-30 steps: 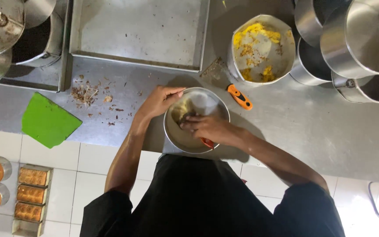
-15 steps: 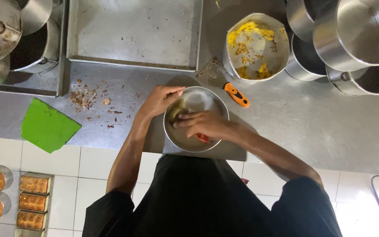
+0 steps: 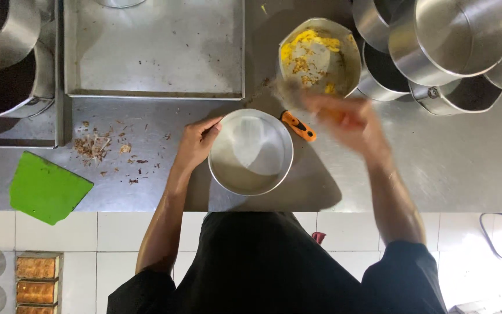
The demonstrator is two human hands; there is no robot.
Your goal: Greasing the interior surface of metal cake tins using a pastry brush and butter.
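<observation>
Green plastic, a flat scraper (image 3: 47,187), lies at the far left of the steel surface (image 3: 437,168), with brown shavings (image 3: 97,146) scattered just beside it and a big shallow tray (image 3: 155,49) behind. The left hand (image 3: 196,142) rests against the rim of the round metal pan (image 3: 251,151), fingers curled loosely on its edge, steadying it rather than gripping hard. An orange-handled tool (image 3: 298,126) lies touching the pan's right side. The right hand (image 3: 350,119) is a blur above the surface, between the pan and the bowl of yellow scraps (image 3: 319,55); I cannot tell how its fingers are set or whether they carry anything. To do this well, I'd judge the pan wants pinning flat so it won't skid. Stacked steel pots (image 3: 448,46) crowd the right.
</observation>
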